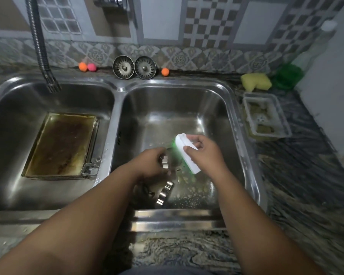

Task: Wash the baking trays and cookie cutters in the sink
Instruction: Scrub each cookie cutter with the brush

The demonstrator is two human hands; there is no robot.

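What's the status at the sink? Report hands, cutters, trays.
Left hand grips cookie cutter; right hand grips scrub brush. Baking trays, stained, sit in left basin. Second cutter lies loose below the hands.

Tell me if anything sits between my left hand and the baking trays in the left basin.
Only the sink divider lies between left hand and baking trays. A cookie cutter sits at their near right corner; the hand holds another cutter.

You are holding a cookie cutter [164,163] over the right basin [177,102], just left of the brush [187,153]; the baking trays [62,145] are lying in the left basin [14,108].
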